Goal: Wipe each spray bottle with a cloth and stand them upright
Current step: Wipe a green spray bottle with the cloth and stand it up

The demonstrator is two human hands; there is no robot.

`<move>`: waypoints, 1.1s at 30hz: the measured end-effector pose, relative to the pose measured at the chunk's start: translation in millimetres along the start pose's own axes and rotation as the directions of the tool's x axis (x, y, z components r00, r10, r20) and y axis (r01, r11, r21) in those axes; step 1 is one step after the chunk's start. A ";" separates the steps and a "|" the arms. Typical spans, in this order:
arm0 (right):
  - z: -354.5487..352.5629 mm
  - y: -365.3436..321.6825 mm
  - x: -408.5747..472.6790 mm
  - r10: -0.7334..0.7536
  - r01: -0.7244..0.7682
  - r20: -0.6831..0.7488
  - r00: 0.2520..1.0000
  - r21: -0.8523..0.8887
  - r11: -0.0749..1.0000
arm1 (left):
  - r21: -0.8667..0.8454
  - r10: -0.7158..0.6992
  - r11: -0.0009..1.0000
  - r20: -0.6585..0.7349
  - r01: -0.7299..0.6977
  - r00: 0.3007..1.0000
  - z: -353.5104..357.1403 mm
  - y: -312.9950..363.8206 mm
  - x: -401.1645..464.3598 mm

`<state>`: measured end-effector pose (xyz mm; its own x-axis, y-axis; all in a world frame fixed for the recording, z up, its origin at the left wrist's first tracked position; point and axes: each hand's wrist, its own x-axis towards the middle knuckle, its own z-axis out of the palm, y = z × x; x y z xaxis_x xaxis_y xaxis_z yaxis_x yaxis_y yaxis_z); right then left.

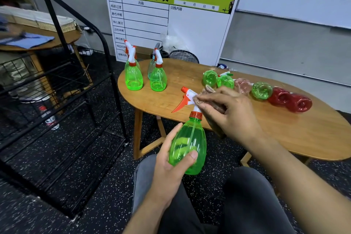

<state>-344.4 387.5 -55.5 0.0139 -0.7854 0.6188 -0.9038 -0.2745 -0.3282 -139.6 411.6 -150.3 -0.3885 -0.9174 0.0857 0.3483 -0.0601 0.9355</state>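
Note:
My left hand (pixel 171 159) grips the body of a green spray bottle (pixel 190 144) with an orange-and-white trigger head, held upright above my lap at the table's near edge. My right hand (pixel 228 108) holds a brownish cloth (pixel 209 91) pressed against the bottle's white spray head. Several bottles stand upright at the far left of the wooden table (pixel 284 135): a green one (pixel 133 76), another green one (pixel 158 79) and a pale blue one partly hidden behind it. Several more lie on their sides in a row at the right, green (pixel 262 91), pink (pixel 243 85) and red (pixel 299 103).
A black wire shelf rack (pixel 62 85) stands close on the left. A white-and-green chart board (pixel 190 24) leans on the wall behind the table. My knees in dark trousers (pixel 247 205) are below the held bottle. Another round table (pixel 38 42) stands at far left.

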 end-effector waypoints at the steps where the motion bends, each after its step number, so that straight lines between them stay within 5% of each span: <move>1: 1.7 0.2 -1.5 -0.023 0.024 0.034 0.999 -0.012 1.000 | 0.004 0.004 1.000 -0.003 -0.004 1.000 -0.6 -0.2 -0.1; 6: -3.3 -1.7 4.5 0.035 -0.042 -0.057 0.998 -0.118 0.992 | 0.033 -0.005 0.999 0.024 0.004 1.000 -0.3 -2.5 0.1; 11: -0.3 -3.6 2.1 -0.054 0.059 0.051 0.997 -0.116 0.991 | 0.050 -0.010 0.999 0.027 0.009 1.000 0.0 -1.8 -0.9; 14: -4.0 -3.5 7.9 0.027 -0.035 -0.064 0.998 -0.130 0.991 | 0.079 -0.017 0.997 0.045 0.014 0.999 1.7 -0.6 -1.8; 19: 9.1 -10.0 -1.6 -0.159 0.178 0.144 0.977 -0.132 0.975 | 0.077 -0.026 0.997 0.022 0.024 0.999 0.6 -1.3 -2.0; 24: 4.8 -13.7 4.1 -0.063 0.062 -0.009 0.998 -0.140 0.988 | 0.082 -0.030 0.996 0.060 0.025 0.998 2.9 2.0 -3.8; 29: 17.3 -24.4 -7.2 -0.200 0.222 0.156 0.967 -0.139 0.965 | 0.046 -0.031 0.998 0.037 0.029 0.999 3.5 -0.5 -3.0; 33: 4.5 -13.8 3.4 -0.020 0.013 -0.037 0.999 -0.179 0.984 | 0.043 -0.003 0.999 0.056 0.001 0.998 3.7 0.9 -3.2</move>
<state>-330.0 386.2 -52.1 0.0163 -0.7584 0.6516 -0.9656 -0.1811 -0.1866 -141.2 416.0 -148.4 -0.4370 -0.8937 0.1016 0.3105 -0.0439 0.9495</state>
